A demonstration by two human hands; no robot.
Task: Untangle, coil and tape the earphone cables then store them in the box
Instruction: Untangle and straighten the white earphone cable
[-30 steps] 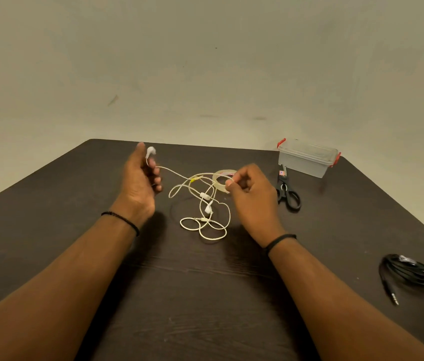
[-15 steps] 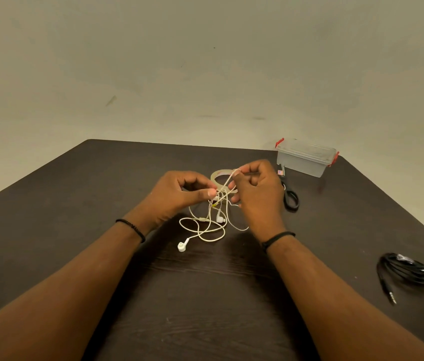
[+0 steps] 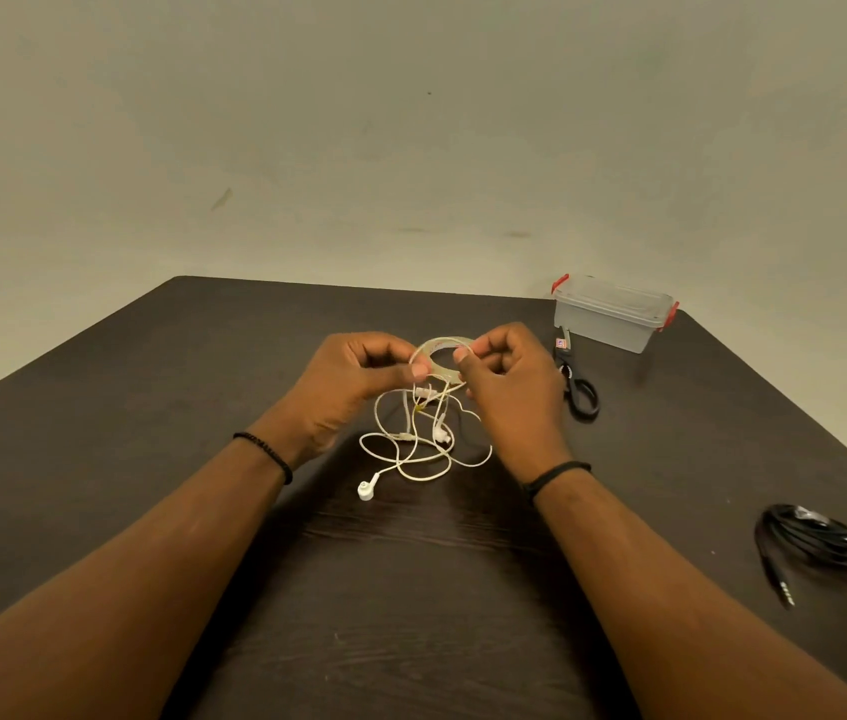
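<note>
1. Two earphone sets are lying on the desk (image 3: 203, 511): one white earphone cable (image 3: 413, 449), one black earphone cable (image 3: 821, 537).
2. One tape roll (image 3: 439, 358), one pair of scissors (image 3: 578, 387) and one box (image 3: 613, 317) are sitting beyond the white one.

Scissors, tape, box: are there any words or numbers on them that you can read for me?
None can be read.
scissors: a small red and white label near the blades, too small and blurred to read.
tape roll: faint reddish marks on the inner ring, too blurred to read.
box: no writing shows.
white earphones and black earphones: no writing shows.
</note>
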